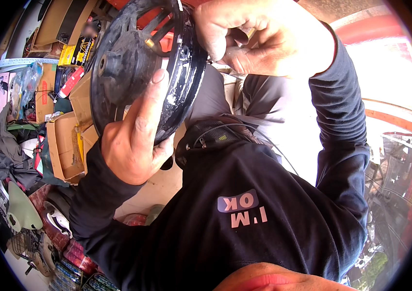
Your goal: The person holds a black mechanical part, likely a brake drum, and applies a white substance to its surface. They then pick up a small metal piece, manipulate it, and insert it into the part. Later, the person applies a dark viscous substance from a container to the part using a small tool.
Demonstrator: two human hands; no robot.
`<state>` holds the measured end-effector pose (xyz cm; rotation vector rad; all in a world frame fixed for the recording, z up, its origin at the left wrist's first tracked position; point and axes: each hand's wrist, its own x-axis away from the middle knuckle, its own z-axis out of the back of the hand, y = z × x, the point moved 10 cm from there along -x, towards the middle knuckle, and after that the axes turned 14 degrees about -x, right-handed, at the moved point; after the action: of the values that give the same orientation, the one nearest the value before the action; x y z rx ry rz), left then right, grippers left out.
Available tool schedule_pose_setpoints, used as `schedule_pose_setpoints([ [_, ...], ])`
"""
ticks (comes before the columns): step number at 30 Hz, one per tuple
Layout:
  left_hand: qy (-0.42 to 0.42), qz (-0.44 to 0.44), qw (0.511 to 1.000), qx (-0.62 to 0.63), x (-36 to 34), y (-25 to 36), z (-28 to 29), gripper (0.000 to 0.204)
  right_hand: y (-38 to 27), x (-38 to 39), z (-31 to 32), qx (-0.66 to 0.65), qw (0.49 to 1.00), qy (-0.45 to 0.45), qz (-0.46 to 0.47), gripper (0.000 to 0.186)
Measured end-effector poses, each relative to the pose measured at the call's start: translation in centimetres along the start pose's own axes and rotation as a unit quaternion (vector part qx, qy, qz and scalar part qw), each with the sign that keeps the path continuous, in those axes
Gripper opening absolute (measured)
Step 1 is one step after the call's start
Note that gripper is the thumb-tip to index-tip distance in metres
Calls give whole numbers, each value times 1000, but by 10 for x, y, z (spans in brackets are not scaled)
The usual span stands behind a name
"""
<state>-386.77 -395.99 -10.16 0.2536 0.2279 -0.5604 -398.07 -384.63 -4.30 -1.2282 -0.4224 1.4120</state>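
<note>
A black spoked wheel rim (123, 63) stands tilted up in front of me, its outer band scuffed with white marks. My left hand (135, 131) grips its lower near side, the index finger stretched along the band and the thumb below. My right hand (269, 41) is closed at the right side of the band, its fingertips against or very close to it. Within those curled fingers shows part of a small brownish, metallic-looking piece (242, 36); its kind is hidden. A small yellowish fitting (149, 43) shows between the spokes.
Open cardboard boxes (65, 145) stand at the left, beside dark cloth (9, 145) and a clear plastic bag (29, 85). Below them are a pale green panel (21, 208) and several wrapped packs (77, 254). Wrapped goods (395, 174) lie at the right. My knees are beneath the rim.
</note>
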Motion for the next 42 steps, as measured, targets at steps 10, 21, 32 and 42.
schedule_pose_setpoints([
  [10, 14, -11, 1000, 10, -2, 1, 0, 94, 1, 1, 0, -11, 999, 3, -30, 19],
  [21, 29, -6, 999, 33, -3, -4, -2, 92, -9, 22, -46, 70, 994, 66, 55, 16],
  [32, 8, -1, 999, 46, -2, -3, -1, 93, 11, 34, 20, 83, 958, 271, -40, 15],
  [42, 34, -20, 999, 35, -3, -1, 2, 93, 8, 30, -9, 90, 974, 208, -23, 10],
])
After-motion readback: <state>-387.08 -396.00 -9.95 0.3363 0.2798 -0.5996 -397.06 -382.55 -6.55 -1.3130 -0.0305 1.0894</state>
